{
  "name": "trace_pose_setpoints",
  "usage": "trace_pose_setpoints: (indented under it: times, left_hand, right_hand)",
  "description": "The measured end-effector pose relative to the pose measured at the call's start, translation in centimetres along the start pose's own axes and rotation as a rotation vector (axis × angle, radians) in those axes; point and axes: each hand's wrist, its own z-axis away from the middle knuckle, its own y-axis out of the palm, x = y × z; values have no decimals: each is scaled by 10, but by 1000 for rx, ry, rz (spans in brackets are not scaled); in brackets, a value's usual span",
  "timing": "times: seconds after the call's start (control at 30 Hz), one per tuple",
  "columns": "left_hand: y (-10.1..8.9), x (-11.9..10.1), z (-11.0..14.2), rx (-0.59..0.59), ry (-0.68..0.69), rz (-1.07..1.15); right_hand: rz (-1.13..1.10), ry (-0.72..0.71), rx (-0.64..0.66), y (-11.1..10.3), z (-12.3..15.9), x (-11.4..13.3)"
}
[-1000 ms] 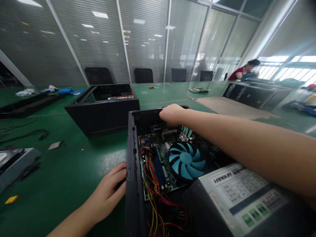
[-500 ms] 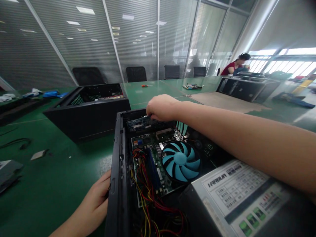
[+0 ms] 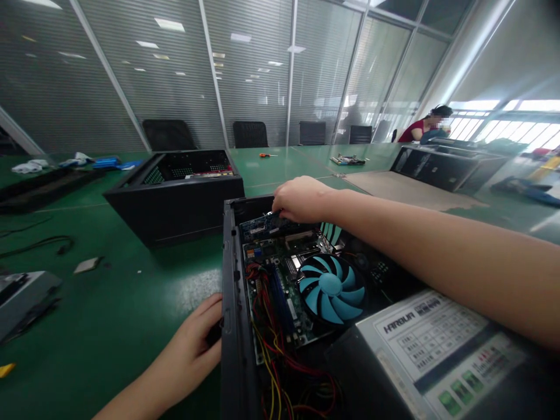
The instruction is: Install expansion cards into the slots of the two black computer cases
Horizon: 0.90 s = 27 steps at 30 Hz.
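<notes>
Pinching circuit card (image 3: 258, 229), right hand (image 3: 300, 199) curled.

The fan (image 3: 329, 284) is teal, the case (image 3: 228, 262) around it black (its cables (image 3: 266, 306) red and yellow).

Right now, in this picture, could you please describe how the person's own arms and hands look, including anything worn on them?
The left hand and right hand are bare, without gloves. No ring, watch or bracelet shows on the visible parts. No sleeve appears on the left forearm or right forearm. Some fingertips are hidden.
</notes>
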Motion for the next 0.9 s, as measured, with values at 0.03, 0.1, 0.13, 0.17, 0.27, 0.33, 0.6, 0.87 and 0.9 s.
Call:
trace_pose_setpoints:
  times: [0.03,0.1,0.13,0.17,0.27,0.33,0.6,0.87,0.9]
  left_hand:
    - [-2,-6,0,40,-7,2]
    - [-6,-14,-1,67,-13,9]
    - [-7,-16,-1,56,-9,7]
    - [-8,-18,-1,52,-7,-1]
    - [-8,-23,-1,80,-6,-38]
    - [-7,-24,0,96,-15,-47]
    - [-3,-22,3,69,2,-29]
    - [-3,-23,4,64,19,-44]
    - [-3,-24,3,66,22,-40]
  right_hand:
    - [17,3,14,0,0,1]
    - [58,21,46,-1,-1,3]
    - [78,35,61,-1,-1,4]
    - [96,52,75,0,-1,4]
    - [132,103,106,4,-2,1]
    - [143,132,122,7,-2,-1]
    - [123,176,192,17,-8,8]
    - [114,135,233,32,-13,13]
    - [114,135,238,34,-14,13]
